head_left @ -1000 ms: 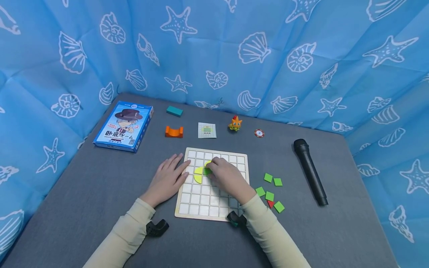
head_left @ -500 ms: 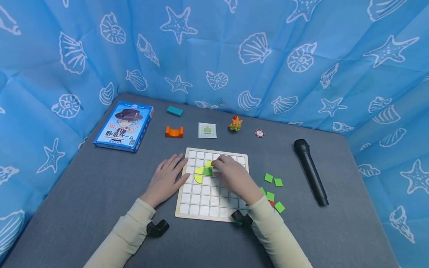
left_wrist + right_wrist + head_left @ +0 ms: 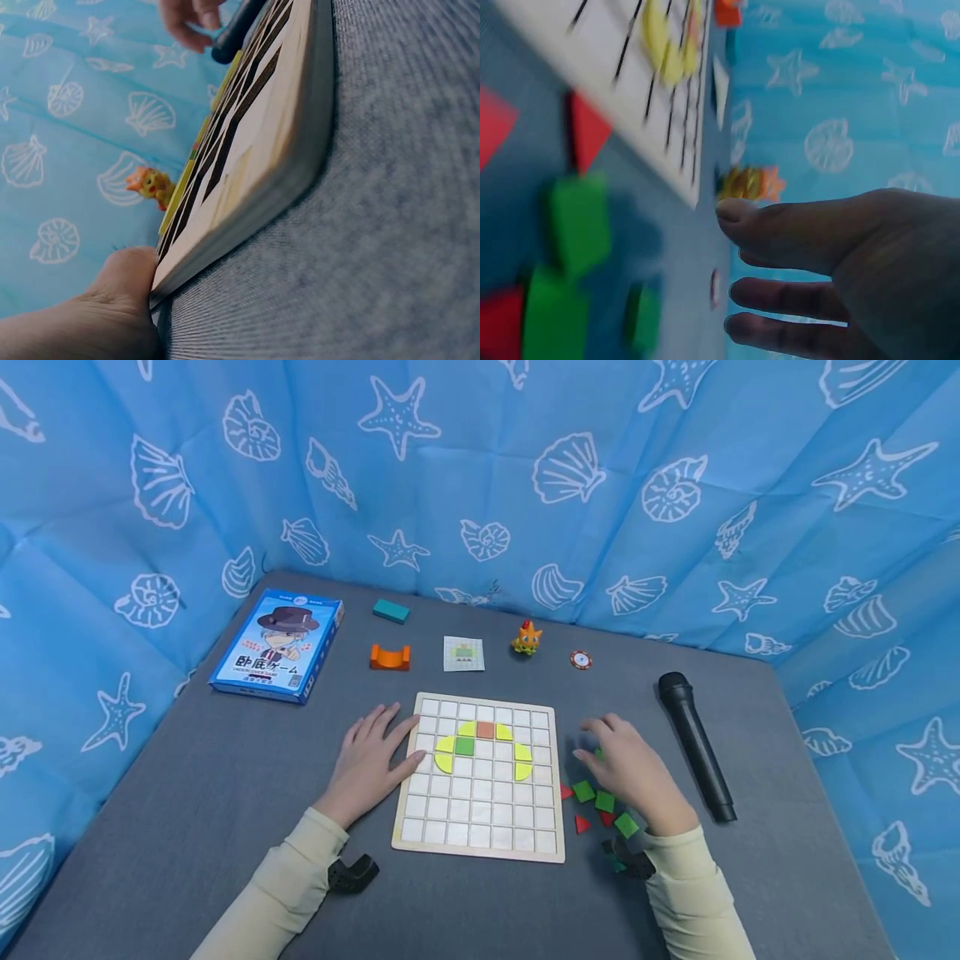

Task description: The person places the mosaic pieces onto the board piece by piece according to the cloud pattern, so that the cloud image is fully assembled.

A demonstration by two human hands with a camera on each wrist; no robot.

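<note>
A wooden grid board lies on the table with a green square tile, a brownish-orange square and several yellow quarter-round tiles in its cells. My left hand rests at the board's left edge, fingers spread; its thumb touches the rim in the left wrist view. To the board's right, my right hand hovers over loose green square tiles, partly hiding one. The right wrist view shows its thumb and fingers apart, holding nothing.
Red triangle tiles lie among the green ones. A black microphone stretches along the right side. Behind the board are a patterned card, an orange block, a teal block, a toy figure, a chip and a blue box.
My right hand has left the board and moved right, over the loose tiles. The green tile once under its fingers now lies uncovered in a cell. My left hand has stayed put.
</note>
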